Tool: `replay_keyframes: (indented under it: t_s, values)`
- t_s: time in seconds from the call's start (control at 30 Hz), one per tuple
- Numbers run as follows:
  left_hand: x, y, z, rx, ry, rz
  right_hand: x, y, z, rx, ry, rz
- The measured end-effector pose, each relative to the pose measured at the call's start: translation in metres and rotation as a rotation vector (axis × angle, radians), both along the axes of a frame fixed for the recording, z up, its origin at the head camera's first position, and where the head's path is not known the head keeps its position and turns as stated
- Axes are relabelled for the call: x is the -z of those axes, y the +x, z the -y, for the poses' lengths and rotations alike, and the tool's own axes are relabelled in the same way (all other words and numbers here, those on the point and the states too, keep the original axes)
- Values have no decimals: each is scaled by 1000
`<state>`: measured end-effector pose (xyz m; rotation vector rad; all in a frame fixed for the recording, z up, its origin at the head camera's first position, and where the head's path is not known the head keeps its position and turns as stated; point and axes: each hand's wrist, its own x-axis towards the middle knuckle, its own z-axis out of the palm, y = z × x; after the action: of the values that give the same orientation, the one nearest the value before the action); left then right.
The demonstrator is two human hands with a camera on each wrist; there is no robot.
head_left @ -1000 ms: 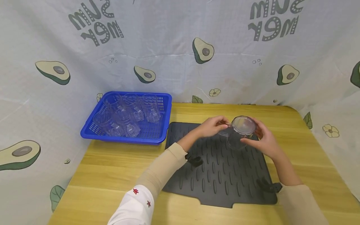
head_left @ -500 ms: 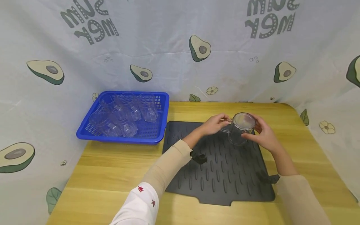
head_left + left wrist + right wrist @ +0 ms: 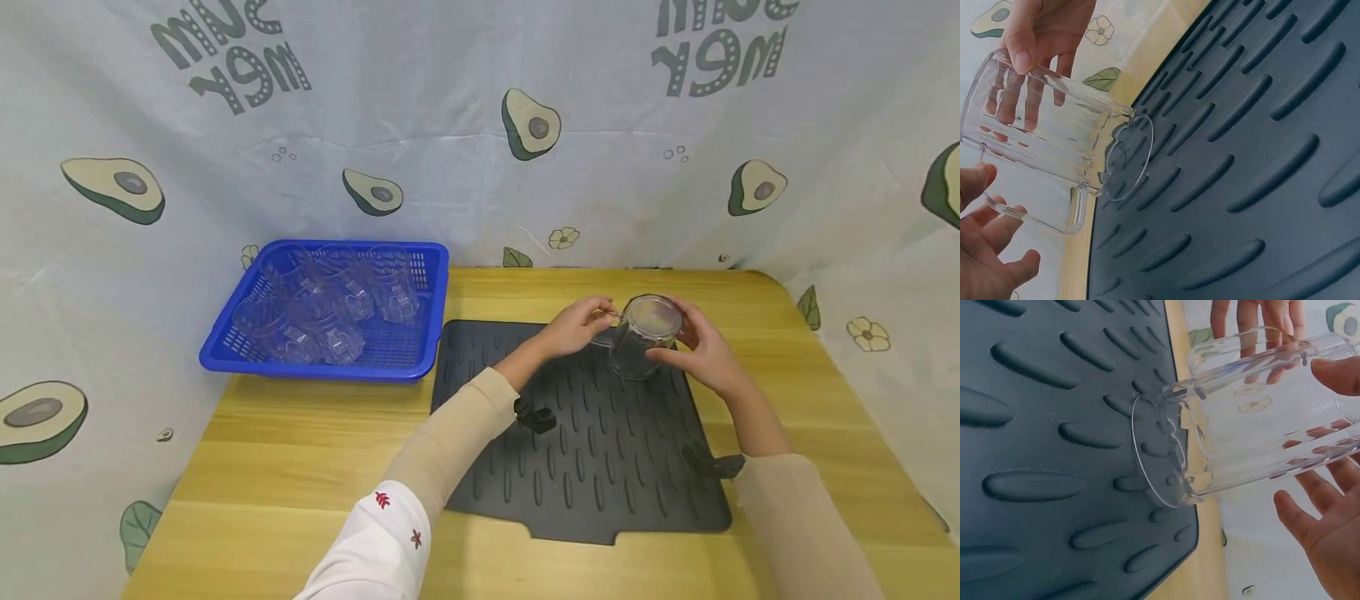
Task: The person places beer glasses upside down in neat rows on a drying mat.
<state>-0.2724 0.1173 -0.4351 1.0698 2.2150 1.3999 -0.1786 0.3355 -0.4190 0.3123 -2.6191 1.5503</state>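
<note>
A clear glass mug is held upside down over the far right part of the dark ribbed drying mat. My right hand grips its body near the base, thumb on the near side and fingers round the far side. On the other side, the fingers of my left hand pinch the mug's handle. In the right wrist view, the mug's mouth rim overlaps the mat, close over its ridges. Both wrist views show the mat's ridges through the glass.
A blue plastic basket with several clear mugs stands on the wooden table to the left of the mat. Behind the table hangs a white curtain printed with avocados.
Both hands have carried the mug slightly toward the mat's far edge, still upside down. The head view has shifted a little. The basket and the mat stay in place.
</note>
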Motion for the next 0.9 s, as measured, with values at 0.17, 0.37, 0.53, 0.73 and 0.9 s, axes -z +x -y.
replay_keyframes:
  t_s: [0.17, 0.37, 0.53, 0.73, 0.9]
  values:
    - [0, -2, 3, 58, -25, -10, 0, -1, -4, 4, -21, 39]
    - [4, -3, 8, 71, -63, -22, 5, -2, -7, -5, -55, 77]
    - [10, -2, 17, 6, -87, -39, 14, 0, -10, -12, -74, 90]
    - [14, 8, 36, -76, -55, -43, 24, 17, -13, 41, -77, 86]
    - [13, 21, 52, -161, 2, -41, 26, 35, -10, 108, -69, 25]
